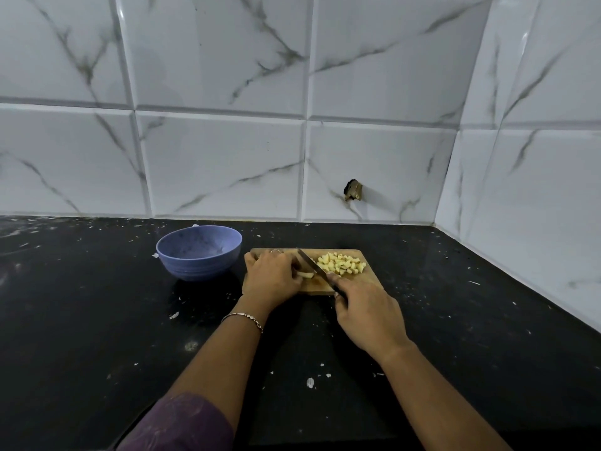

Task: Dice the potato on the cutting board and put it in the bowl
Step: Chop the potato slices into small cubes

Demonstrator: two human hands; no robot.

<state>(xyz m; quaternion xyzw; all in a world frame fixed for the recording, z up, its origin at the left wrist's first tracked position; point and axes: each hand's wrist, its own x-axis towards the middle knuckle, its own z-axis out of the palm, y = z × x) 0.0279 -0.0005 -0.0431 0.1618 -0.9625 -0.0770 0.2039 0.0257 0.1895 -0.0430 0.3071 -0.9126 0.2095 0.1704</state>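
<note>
A wooden cutting board (364, 281) lies on the black counter. On its far right part sits a pile of diced potato (341, 263). My left hand (271, 276) holds down a pale potato strip (305, 275) on the board's left side, fingers curled over it. My right hand (367, 315) grips the dark handle of a knife (312, 263), whose blade slants across the board just right of the strip. A blue bowl (199, 252) stands left of the board and looks empty.
The black counter (97, 320) is speckled with small white scraps. White marble-patterned tiles form the back wall and the right wall, meeting in a corner at the far right. A small dark hole (353, 190) marks the back wall above the board.
</note>
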